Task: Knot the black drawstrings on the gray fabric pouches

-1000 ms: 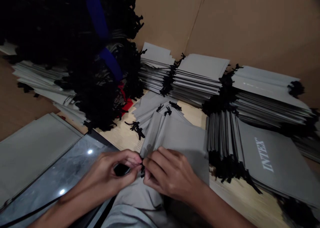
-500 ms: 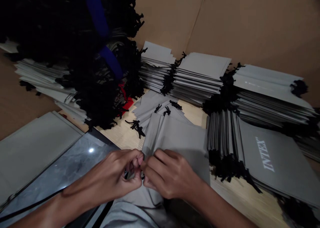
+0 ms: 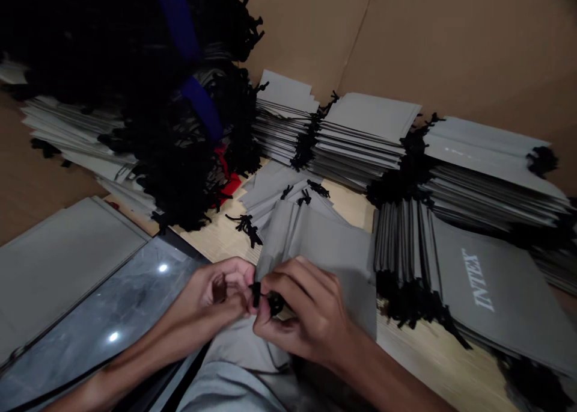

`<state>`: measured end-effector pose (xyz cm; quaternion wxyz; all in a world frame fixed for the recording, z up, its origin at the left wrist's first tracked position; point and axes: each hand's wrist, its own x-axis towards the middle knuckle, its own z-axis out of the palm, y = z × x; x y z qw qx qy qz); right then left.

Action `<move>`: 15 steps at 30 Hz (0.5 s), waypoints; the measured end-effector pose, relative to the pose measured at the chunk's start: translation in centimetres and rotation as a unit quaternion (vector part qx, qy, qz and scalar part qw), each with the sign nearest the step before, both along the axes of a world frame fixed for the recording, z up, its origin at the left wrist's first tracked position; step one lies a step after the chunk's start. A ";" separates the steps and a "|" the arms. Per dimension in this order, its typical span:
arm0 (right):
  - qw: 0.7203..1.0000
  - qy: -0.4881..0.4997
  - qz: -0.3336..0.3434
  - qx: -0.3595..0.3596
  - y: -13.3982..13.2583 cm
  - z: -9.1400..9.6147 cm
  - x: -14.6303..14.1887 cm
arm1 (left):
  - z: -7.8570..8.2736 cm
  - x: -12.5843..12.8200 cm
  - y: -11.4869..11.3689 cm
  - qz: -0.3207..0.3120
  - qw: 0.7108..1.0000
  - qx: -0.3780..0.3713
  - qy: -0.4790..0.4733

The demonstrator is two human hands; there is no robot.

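Observation:
My left hand (image 3: 215, 299) and my right hand (image 3: 303, 313) meet low in the middle of the view, fingertips pinched together. Between them sits a small black cord stopper (image 3: 274, 304) on a black drawstring (image 3: 256, 292). The string belongs to a grey fabric pouch (image 3: 331, 252) that lies flat just beyond my hands, on top of a fanned pile of like pouches. Both hands are closed on the string and stopper.
Stacks of grey pouches (image 3: 367, 132) with black cords line the cardboard wall (image 3: 451, 45). A stack printed INTEX (image 3: 478, 278) lies at the right. A dark heap of cords (image 3: 135, 81) fills the upper left. A glossy dark panel (image 3: 103, 316) lies at the lower left.
My hands shifted slightly up and right. The fingers have parted a little, and the black stopper now shows in my right fingers.

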<state>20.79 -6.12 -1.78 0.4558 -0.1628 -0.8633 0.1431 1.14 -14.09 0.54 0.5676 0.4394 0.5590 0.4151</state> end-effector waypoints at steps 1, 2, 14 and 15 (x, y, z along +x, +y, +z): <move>1.000 0.000 0.000 -0.008 0.0 0.0 0.0 | -0.1 0.0 -0.2 0.009 1.000 0.003 -0.008; 1.000 -0.001 -0.001 -0.013 0.0 0.0 0.0 | -0.3 0.0 -0.3 0.018 1.000 0.010 -0.013; 0.989 -0.090 0.037 -0.113 0.7 -0.1 0.6 | -0.6 -0.5 -1.5 0.087 0.996 -0.010 -0.002; 0.984 -0.121 0.034 -0.128 0.9 0.1 0.6 | -0.6 -0.6 -1.5 0.090 0.996 -0.008 0.010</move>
